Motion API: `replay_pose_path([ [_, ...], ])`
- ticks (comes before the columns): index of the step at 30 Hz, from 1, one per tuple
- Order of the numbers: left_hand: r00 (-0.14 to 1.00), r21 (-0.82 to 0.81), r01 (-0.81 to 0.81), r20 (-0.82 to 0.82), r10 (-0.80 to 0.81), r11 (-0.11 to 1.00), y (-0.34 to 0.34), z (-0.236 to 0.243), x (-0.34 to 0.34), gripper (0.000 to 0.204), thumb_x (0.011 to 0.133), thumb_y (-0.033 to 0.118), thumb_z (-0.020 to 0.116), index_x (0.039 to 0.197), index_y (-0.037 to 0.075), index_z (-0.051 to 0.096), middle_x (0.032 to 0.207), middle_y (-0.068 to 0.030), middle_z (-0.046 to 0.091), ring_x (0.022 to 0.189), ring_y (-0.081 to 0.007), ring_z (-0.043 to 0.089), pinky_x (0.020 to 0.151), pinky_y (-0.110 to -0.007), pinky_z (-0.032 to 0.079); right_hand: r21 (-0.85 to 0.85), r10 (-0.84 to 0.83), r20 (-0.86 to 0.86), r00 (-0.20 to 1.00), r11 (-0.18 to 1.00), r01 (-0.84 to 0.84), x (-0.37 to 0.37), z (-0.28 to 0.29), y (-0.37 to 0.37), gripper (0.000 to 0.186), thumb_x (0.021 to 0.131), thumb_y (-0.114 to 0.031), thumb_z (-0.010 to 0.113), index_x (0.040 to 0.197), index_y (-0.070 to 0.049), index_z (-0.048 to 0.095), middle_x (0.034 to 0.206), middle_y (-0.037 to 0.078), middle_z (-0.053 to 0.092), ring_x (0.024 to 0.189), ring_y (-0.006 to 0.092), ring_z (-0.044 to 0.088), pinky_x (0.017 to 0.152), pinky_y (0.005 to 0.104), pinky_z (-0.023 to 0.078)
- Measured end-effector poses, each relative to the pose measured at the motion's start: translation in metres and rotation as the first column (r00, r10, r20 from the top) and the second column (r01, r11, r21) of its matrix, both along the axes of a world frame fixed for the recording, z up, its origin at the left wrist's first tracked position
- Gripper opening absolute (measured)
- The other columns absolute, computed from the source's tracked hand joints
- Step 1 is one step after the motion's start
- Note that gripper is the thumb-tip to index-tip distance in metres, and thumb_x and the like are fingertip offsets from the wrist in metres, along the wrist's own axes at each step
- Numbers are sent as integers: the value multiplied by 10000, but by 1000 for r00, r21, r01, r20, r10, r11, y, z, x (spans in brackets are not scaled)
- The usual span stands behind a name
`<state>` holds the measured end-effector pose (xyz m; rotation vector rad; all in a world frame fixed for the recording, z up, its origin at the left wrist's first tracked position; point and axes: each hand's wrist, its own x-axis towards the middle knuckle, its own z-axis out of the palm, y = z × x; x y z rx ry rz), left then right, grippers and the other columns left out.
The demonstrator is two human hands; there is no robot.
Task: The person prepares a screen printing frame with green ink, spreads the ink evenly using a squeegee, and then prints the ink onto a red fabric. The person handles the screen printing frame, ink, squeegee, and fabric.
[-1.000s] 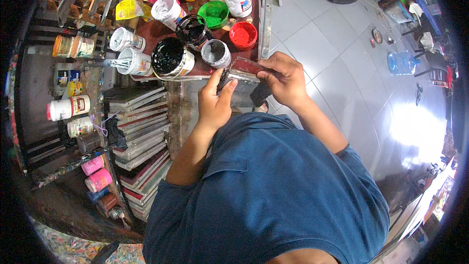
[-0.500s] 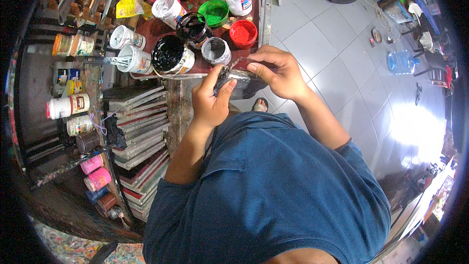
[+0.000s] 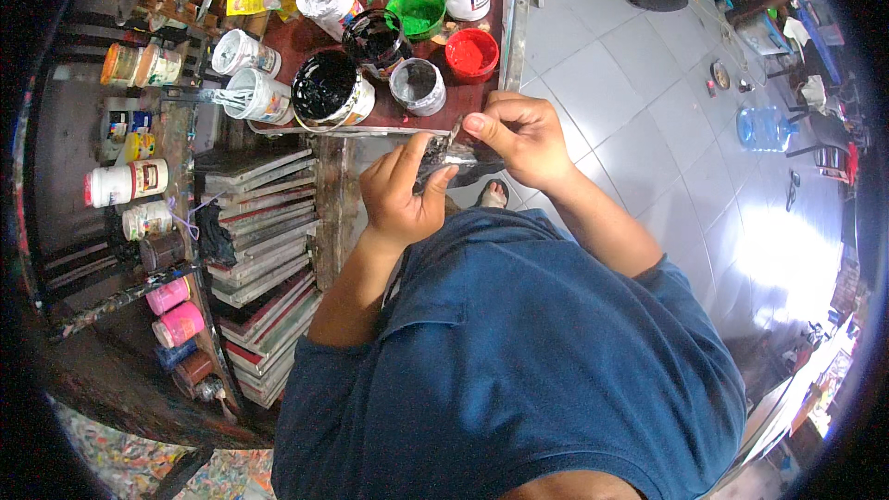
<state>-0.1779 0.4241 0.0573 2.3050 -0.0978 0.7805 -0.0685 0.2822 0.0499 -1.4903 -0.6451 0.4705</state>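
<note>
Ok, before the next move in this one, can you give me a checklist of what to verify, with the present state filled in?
1. Left hand free: not ok; it holds a dark, smeared piece.
2. Right hand has a firm grip: cannot tell; it is at the piece's upper end, but the contact is too small to make out.
3. Grey tub upright on the table: ok.
4. Red tub uncovered: ok, no lid on it.
5. Both hands apart from the tubs: ok, they are on the near side of them.
</note>
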Motion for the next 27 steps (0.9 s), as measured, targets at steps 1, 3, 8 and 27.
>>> replay_pose_path([
  [1,999,16,-2,-51,3,1000,-1,1,-2,342,737,138,655,1001,-44,538,761,-171,600,648,-333,595,592,-352,462,-25,-33,-49,998,999,31,-2,3,1,218,755,-224,700,688,-21,653,582,19,534,563,75,474,510,244,379],
  [3,989,-153,-26,-147,3,988,-5,-6,-1,344,739,135,664,1003,-51,546,784,-178,607,674,-303,613,612,-326,469,-66,-18,-125,992,998,10,0,-3,-3,193,761,-201,692,701,-21,658,614,28,554,591,78,491,531,245,390],
  [8,965,-441,-26,-244,-91,897,-12,-19,7,333,773,118,658,1020,-75,548,869,-139,631,762,-182,614,688,-268,465,4,-131,-89,987,991,132,5,-24,-43,126,771,-129,665,736,-8,665,723,62,604,671,105,534,602,243,416],
  [27,522,-985,-114,-171,-835,130,-112,-41,95,276,836,60,576,1093,-13,506,1006,-59,581,928,-120,539,835,-255,422,84,-491,-823,287,394,915,-58,-56,-110,414,716,-198,656,1078,-46,525,1009,70,593,970,240,550,872,412,418],
])
